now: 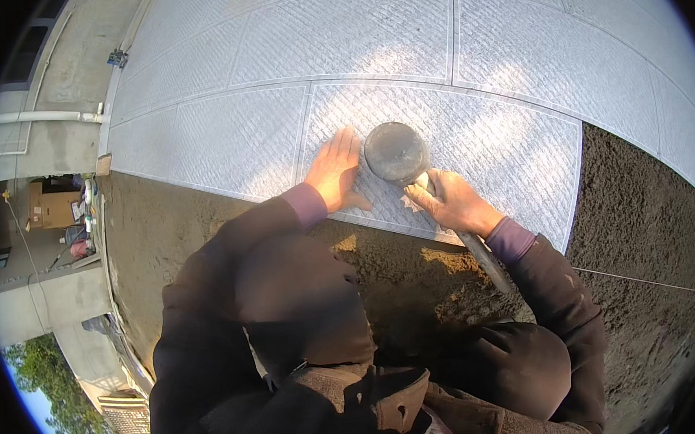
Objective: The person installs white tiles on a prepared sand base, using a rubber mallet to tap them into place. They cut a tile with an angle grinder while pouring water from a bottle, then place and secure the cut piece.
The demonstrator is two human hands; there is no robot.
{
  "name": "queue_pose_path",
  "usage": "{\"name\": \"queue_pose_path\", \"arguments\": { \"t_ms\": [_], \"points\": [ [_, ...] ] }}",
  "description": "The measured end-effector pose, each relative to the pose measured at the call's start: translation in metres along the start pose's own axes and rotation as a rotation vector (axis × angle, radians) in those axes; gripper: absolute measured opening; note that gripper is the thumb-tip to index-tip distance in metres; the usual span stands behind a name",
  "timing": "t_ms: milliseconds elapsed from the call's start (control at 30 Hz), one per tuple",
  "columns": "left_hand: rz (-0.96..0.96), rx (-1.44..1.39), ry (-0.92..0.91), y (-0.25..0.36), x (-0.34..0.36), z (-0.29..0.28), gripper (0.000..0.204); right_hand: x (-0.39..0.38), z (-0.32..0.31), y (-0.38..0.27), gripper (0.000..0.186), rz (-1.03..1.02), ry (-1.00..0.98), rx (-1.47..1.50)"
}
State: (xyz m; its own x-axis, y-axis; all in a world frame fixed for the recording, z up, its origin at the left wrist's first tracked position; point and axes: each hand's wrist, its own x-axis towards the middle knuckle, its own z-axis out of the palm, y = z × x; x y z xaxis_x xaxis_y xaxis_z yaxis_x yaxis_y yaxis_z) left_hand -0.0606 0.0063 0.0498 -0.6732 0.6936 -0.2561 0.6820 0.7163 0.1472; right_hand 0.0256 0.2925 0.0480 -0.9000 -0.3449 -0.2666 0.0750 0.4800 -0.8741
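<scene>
My right hand (456, 202) is wrapped round the handle of a rubber mallet (396, 153). Its round dark head is over a grey textured paving slab (490, 157); I cannot tell whether it touches. The handle's lower end points back toward my right knee. Flat on the same slab, near its left end, lies my left hand (337, 173) with fingers stretched out and thumb apart. The slab has a pale border line and butts against the neighbouring slab (227, 141) on the left.
More laid slabs (349, 33) extend ahead. Wet, dark mortar (631, 195) lies to the right and around my knees. A thin string line (650, 281) crosses it at the right. Along the left stand a wall with a white pipe (42, 117) and a cardboard box (51, 206).
</scene>
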Motion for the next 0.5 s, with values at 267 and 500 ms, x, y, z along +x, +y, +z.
{"name": "queue_pose_path", "arguments": {
  "t_ms": [267, 500],
  "points": [
    [-0.013, 0.035, 0.283, -0.030, 0.090, 0.009, 0.074, -0.065, 0.008, 0.013, 0.050, 0.071, 0.118, 0.025],
    [-0.110, 0.055, 0.410, -0.037, 0.110, 0.027, 0.071, -0.018, -0.025, 0.007, 0.051, 0.055, 0.269, 0.010]
  ]
}}
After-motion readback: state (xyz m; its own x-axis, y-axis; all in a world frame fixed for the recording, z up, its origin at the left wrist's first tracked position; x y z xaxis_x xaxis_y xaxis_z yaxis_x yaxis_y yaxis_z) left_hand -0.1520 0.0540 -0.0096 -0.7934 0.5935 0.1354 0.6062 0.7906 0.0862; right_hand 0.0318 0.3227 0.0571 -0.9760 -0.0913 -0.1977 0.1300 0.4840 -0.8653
